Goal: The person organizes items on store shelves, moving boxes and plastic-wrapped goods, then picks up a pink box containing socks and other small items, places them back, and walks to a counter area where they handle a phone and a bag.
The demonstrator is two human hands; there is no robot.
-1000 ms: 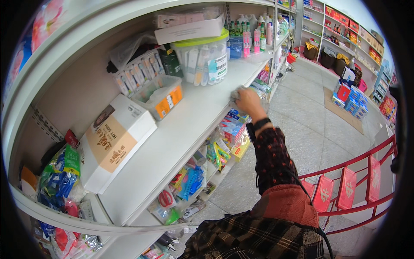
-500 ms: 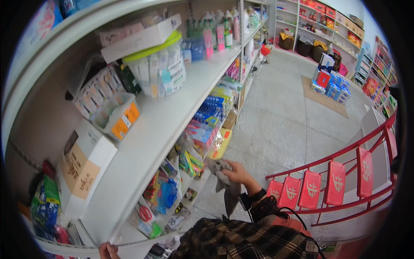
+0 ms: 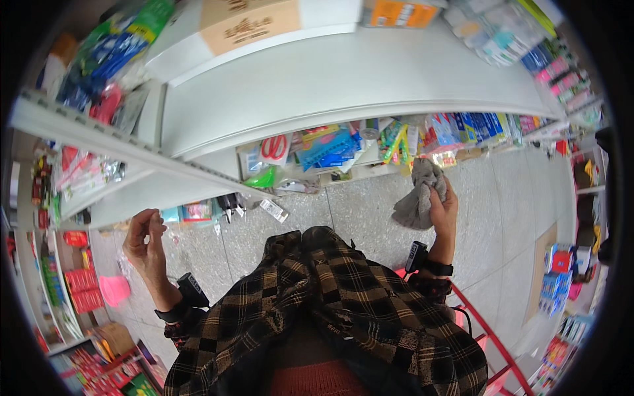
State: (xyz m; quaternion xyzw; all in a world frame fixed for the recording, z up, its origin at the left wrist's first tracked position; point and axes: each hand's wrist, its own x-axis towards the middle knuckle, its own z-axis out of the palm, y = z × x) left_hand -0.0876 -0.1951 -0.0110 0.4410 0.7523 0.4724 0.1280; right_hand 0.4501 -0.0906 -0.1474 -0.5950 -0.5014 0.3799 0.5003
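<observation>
My right hand (image 3: 445,208) is closed around a crumpled grey cloth (image 3: 417,199), which hangs in loose folds over the floor just in front of the lower shelf goods. On the other side my left hand (image 3: 146,247) is raised beside the shelf upright, its fingers loosely bent and nothing visible in them. Ahead of me runs a white shelf board (image 3: 343,76) with a bare stretch of surface. At its back stand a white and tan cardboard box (image 3: 249,25) and a plastic tub with an orange label (image 3: 401,13).
A perforated metal upright (image 3: 125,142) divides the shelving at left. Packaged goods, among them red-handled scissors (image 3: 275,148), fill the lower shelf. A red metal frame (image 3: 492,336) stands close behind my right arm. A pink basin (image 3: 115,290) sits on the floor at left.
My view has turned left and down to face the shelf. My left hand has come off the shelf edge into the air. The grey cloth stays in my right hand.
</observation>
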